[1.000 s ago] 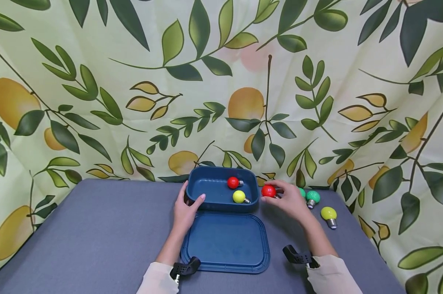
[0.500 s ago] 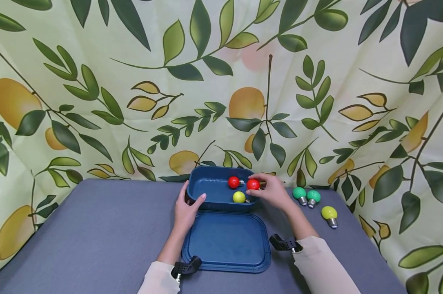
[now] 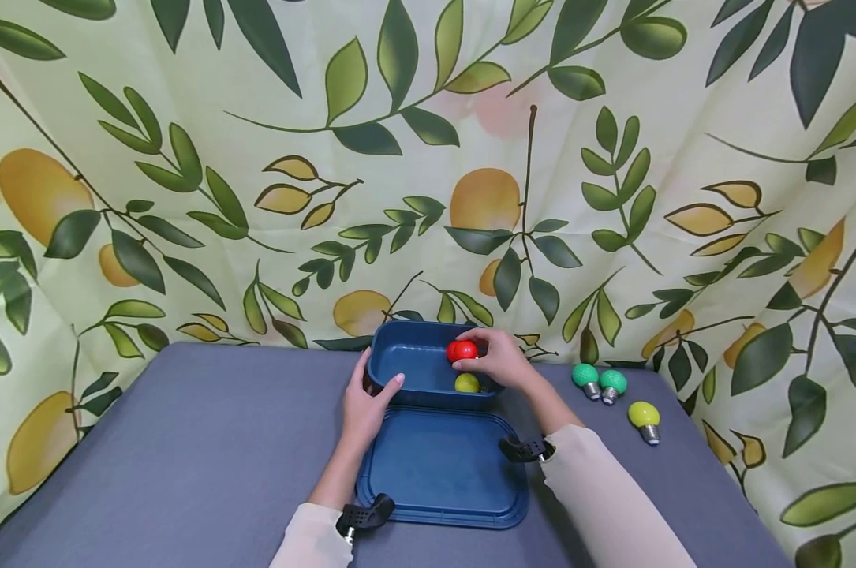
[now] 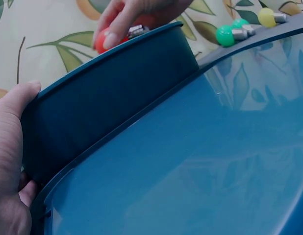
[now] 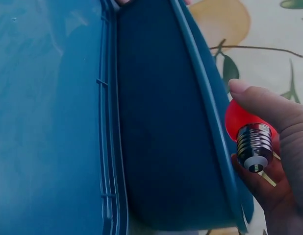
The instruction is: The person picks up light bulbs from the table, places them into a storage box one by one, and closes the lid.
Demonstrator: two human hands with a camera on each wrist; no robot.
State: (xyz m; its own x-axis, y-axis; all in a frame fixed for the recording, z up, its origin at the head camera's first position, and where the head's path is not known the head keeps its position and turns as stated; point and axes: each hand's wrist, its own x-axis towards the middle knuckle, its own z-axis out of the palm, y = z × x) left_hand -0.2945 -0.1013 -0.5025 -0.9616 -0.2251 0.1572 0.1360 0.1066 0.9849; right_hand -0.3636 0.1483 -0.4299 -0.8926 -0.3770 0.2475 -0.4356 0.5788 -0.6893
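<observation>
A deep blue plastic box (image 3: 413, 369) stands at the table's back edge. My left hand (image 3: 364, 406) holds its left end, thumb at the front rim and fingers around the side. Over the box's right half, my right hand (image 3: 502, 359) pinches a red light bulb (image 3: 465, 351) between thumb and fingers; its metal screw base (image 5: 254, 144) shows in the right wrist view. Another red bulb (image 3: 451, 353) peeks out just behind it, mostly covered. Inside the box near the front right lies a yellow bulb (image 3: 467, 383), its base hidden.
A flat blue lid (image 3: 442, 465) lies on the grey table (image 3: 222, 450) right in front of the box. To the right are two green bulbs (image 3: 584, 375) side by side and another yellow bulb (image 3: 644, 415). A leaf-patterned cloth (image 3: 413, 181) hangs behind the table.
My right hand has carried the red bulb leftward, from beside the box to over its inside, uncovering the green bulbs. The left hand keeps its hold on the box.
</observation>
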